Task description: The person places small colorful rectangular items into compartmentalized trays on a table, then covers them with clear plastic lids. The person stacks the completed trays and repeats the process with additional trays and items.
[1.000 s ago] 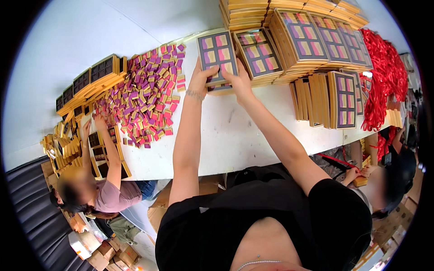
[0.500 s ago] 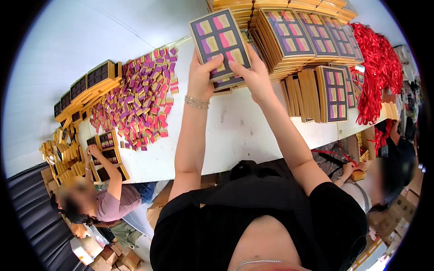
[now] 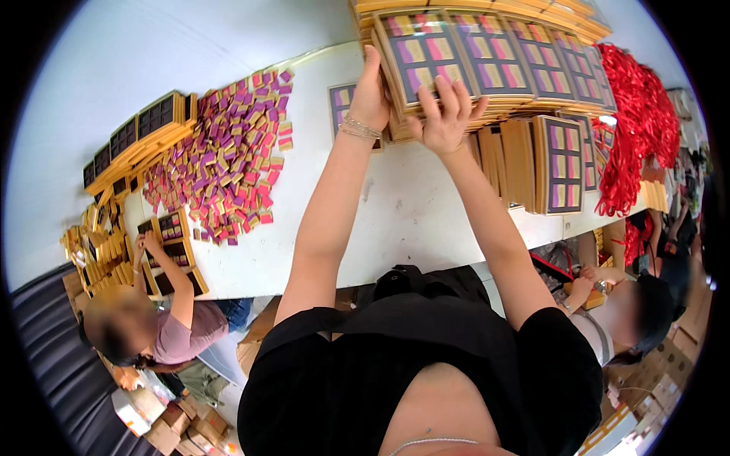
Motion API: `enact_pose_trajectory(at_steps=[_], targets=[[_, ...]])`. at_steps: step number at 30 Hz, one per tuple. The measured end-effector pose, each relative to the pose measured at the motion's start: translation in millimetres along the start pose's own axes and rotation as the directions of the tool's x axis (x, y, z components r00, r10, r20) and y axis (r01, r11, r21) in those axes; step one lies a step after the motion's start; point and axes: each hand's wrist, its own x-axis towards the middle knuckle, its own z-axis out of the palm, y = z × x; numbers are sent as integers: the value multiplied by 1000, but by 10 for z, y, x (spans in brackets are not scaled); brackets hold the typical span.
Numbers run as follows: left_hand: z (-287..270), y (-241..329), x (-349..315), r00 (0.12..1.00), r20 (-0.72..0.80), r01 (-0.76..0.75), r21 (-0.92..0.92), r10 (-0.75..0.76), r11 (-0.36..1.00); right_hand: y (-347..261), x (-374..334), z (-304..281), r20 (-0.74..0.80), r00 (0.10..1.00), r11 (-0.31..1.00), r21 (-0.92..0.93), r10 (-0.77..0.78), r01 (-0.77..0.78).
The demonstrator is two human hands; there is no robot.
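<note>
The right hand (image 3: 449, 121) is spread, its fingers over the near edge of the top box (image 3: 423, 57) on the leftmost stack. The left hand (image 3: 369, 97) stands along that stack's left side, thumb up; its fingers are hidden, so I cannot tell whether they grip. Taking edge and side together looks like a way to square the box without pressing its clear lid. Just left of that hand, another box (image 3: 341, 102) lies flat, partly covered by the wrist. The stacks to the right sit edge to edge, probably for steadiness; the nearer row of boxes (image 3: 563, 166) stands upright, perhaps to save room.

The white counter (image 3: 411, 220) is scuffed. On it, left, lie heaped small purple, pink and gold pieces (image 3: 236, 152), with dark trays (image 3: 148, 129) beyond. Red ribbons (image 3: 639, 121) hang at right. Co-workers' hands are busy at both ends; cartons (image 3: 179, 425) crowd the floor lower left.
</note>
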Motion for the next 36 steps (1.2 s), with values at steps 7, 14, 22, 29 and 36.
enact_pose_trajectory(at_steps=[7, 14, 22, 29, 36], targets=[[-1761, -444, -226, 835, -396, 154, 835, 382, 528, -126, 15, -88, 110, 984, 982, 110, 142, -154], [-1916, -544, -26, 964, -224, 185, 192, -141, 964, -951, -1094, -517, 874, 334, 320, 223, 353, -921], [-1798, -806, -778, 954, -262, 193, 173, -144, 966, -1248, -1271, -5, 949, -60, -367, 61, 309, -928], [-764, -866, -2232, 894, -446, -22, 49, 41, 999, -1089, -722, -1317, 966, 229, 318, 182, 120, -931], [1115, 323, -1593, 943, 74, -334, 194, 325, 923, -115, 1121, -1997, 798, 477, 175, 445, 368, -878]])
